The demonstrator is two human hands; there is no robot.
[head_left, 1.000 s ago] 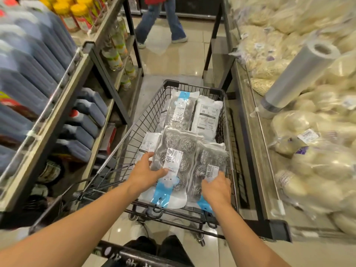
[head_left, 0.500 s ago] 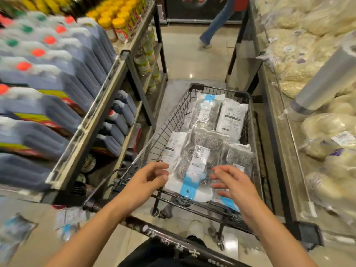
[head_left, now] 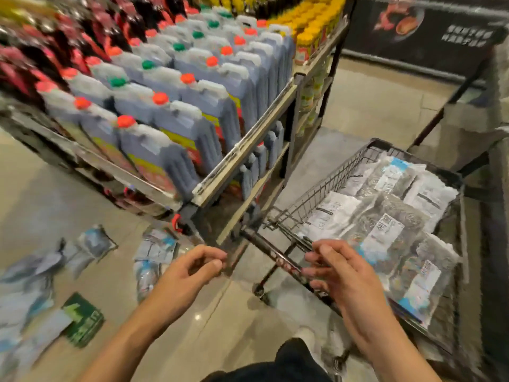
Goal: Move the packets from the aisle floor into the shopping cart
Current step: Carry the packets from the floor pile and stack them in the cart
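Wire shopping cart (head_left: 325, 188) already holds several packets (head_left: 385, 235); more packets on the floor (head_left: 157, 244) (blurred, perhaps six) wait. Left hand (head_left: 190, 274) and right hand (head_left: 338, 268) hang empty, half-curled; next comes stooping leftward to grasp one.

Supermarket aisle, glossy beige tile floor (head_left: 366, 106) with light glare spots. Left: metal shelf rack (head_left: 242, 158), top tier packed with dark liquid jugs (head_left: 176, 150), orange and green caps; more jugs on the lower tier. Yellow-capped bottles (head_left: 311, 31) at the rack's far end, dark red-topped bottles (head_left: 68, 37) top left, blurred. Far wall: black poster panel (head_left: 429, 31) with food picture and white text. Dark metal stand frame (head_left: 468, 86) at right, blurred.
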